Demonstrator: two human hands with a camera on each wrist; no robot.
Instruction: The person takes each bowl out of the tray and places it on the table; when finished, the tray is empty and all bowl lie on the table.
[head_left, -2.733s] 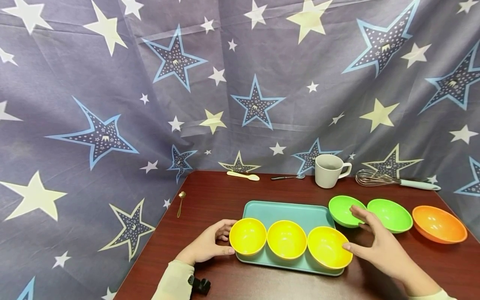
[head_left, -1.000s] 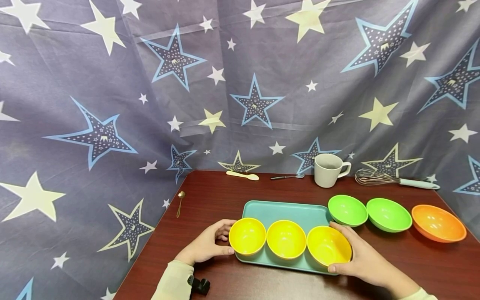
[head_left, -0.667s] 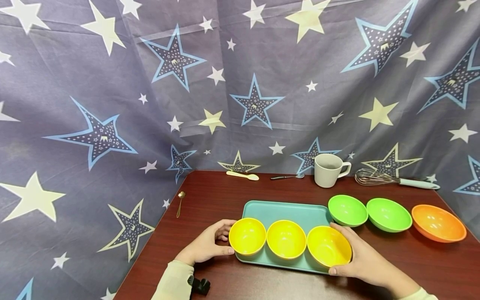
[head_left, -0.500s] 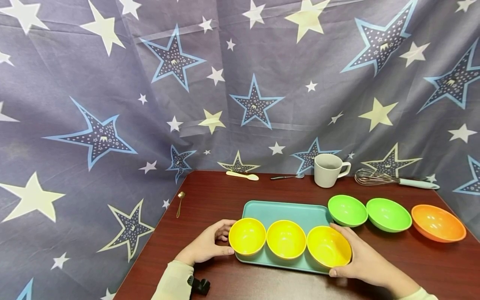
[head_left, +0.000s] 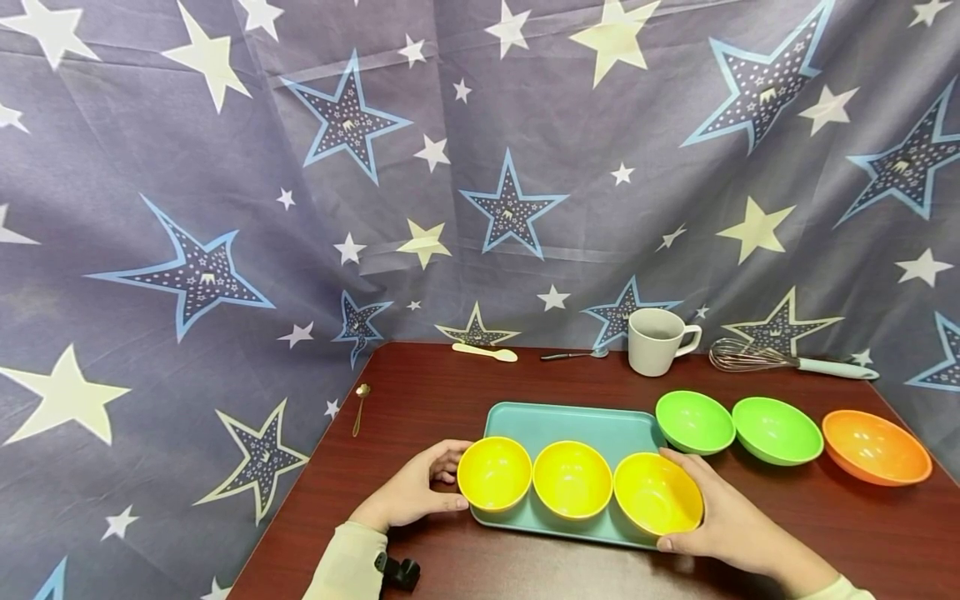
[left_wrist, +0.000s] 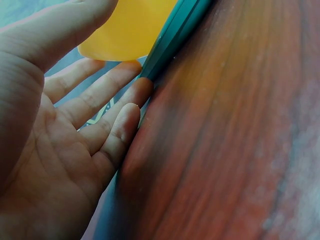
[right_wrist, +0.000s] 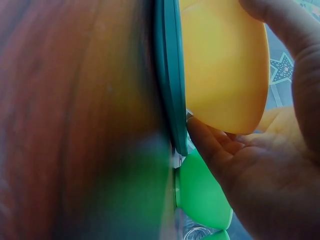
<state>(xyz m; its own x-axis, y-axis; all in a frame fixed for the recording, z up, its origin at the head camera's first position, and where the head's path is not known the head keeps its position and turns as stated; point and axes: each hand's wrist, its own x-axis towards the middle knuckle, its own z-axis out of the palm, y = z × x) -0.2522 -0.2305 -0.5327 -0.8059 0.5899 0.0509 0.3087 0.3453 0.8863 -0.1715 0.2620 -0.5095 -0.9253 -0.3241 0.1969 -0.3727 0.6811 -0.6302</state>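
Three yellow bowls stand side by side along the front of a teal tray [head_left: 570, 417]. Around the outer side of the left bowl [head_left: 495, 473] my left hand [head_left: 420, 487] is curved, thumb and fingers at its wall; the left wrist view shows this hand [left_wrist: 65, 135] with fingers spread beside the bowl [left_wrist: 132, 30] and the tray edge. The middle bowl [head_left: 573, 480] is between the others, untouched by a hand. My right hand [head_left: 720, 512] grips the right bowl [head_left: 658, 493], thumb in front and fingers behind, as the right wrist view shows with the bowl [right_wrist: 225, 65].
Two green bowls [head_left: 695, 422] [head_left: 777, 431] and an orange bowl [head_left: 877, 447] stand to the right. Along the back lie a cream spoon [head_left: 485, 352], a small dark-handled spoon [head_left: 574, 355], a mug [head_left: 655, 342] and a whisk [head_left: 795, 361]. A gold spoon [head_left: 360, 408] lies at left.
Compared with the earliest frame, my right hand has moved left and closed round the right yellow bowl. Since about a second ago, nothing has visibly moved.
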